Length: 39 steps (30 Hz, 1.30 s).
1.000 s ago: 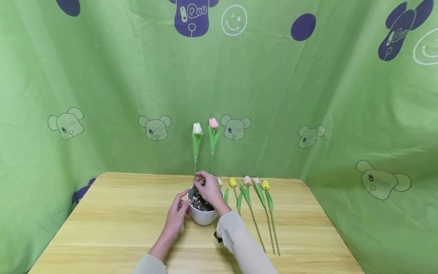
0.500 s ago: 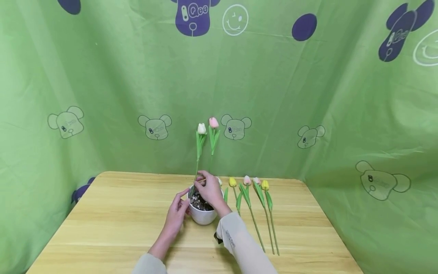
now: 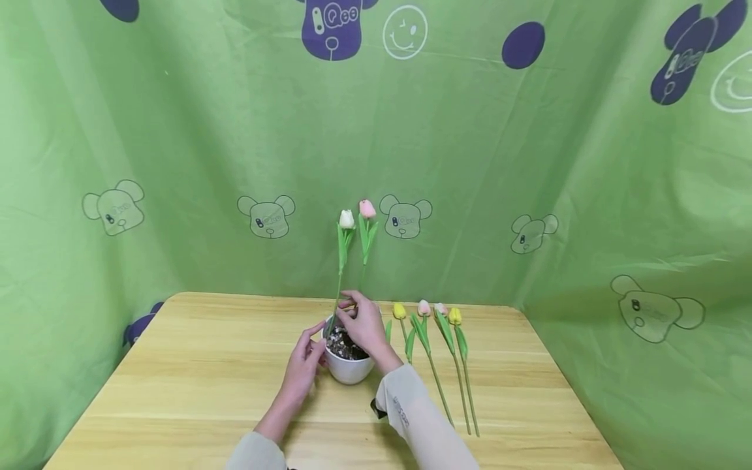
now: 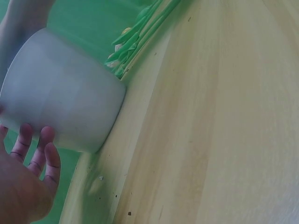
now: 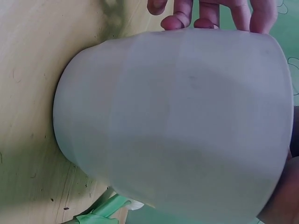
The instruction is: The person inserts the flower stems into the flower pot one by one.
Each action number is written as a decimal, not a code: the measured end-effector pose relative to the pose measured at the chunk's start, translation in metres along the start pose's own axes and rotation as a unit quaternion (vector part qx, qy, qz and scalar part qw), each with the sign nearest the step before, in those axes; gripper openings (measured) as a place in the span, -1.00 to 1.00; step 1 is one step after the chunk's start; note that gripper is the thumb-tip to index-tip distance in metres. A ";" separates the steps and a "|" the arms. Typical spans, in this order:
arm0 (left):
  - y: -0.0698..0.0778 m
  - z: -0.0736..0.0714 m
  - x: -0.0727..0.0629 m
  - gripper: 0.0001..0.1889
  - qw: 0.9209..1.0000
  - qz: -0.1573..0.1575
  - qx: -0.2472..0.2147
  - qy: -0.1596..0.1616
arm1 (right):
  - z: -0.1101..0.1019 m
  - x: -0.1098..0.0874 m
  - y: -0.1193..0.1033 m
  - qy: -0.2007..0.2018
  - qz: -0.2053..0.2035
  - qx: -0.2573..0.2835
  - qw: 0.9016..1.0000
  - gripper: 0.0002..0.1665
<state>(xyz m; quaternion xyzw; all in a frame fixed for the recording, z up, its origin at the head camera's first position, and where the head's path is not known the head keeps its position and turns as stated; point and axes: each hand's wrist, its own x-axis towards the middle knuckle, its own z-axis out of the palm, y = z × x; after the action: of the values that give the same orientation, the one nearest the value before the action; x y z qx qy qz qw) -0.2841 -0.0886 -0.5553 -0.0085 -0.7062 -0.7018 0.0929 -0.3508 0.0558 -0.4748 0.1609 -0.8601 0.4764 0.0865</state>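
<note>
A white flowerpot (image 3: 349, 372) filled with dark, speckled soil (image 3: 345, 346) stands on the wooden table. My left hand (image 3: 302, 365) steadies its left side, fingertips on the wall and index finger up at the rim. Over the pot, my right hand (image 3: 364, 326) has thumb and fingertips at the stem of a white artificial tulip (image 3: 346, 220), which rises nearly upright from the pot's left edge. Behind it stands a pink tulip (image 3: 367, 210), its lower stem hidden by my right hand. In the left wrist view, several left fingers (image 4: 37, 151) bend against the pot.
Right of the pot, several tulips lie in a row on the table (image 3: 223, 372): yellow (image 3: 399, 311), pink (image 3: 424, 308), another pink (image 3: 440, 309) and yellow (image 3: 455, 316). Small dark crumbs (image 4: 129, 213) dot the wood. A green printed curtain (image 3: 317, 143) surrounds the table.
The white tulip's head has swung right, closer to the pink one. My right hand has shifted slightly up and right; my left hand stays at the pot.
</note>
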 end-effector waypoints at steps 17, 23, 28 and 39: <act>0.001 -0.001 -0.004 -0.57 1.000 -0.007 0.002 -0.003 | -0.027 -0.018 -0.001 0.001 -0.012 0.026 1.000 -0.54; 0.002 -0.002 -0.003 -0.57 1.000 -0.014 0.003 -0.001 | -0.045 -0.029 0.006 0.017 -0.019 0.041 0.999 -0.56; 0.001 0.001 -0.003 -0.56 1.000 -0.011 0.000 -0.005 | -0.068 -0.041 0.018 0.037 -0.007 0.047 0.998 -0.58; 0.001 0.001 -0.005 -0.57 1.000 -0.014 0.000 0.000 | -0.124 -0.076 0.072 0.074 0.051 0.051 0.995 -0.59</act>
<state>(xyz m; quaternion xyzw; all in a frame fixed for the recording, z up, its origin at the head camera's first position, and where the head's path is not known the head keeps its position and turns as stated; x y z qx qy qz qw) -0.2793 -0.0867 -0.5549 0.0016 -0.7065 -0.7027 0.0836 -0.3060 0.2116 -0.4888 0.0857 -0.8329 0.5340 0.1171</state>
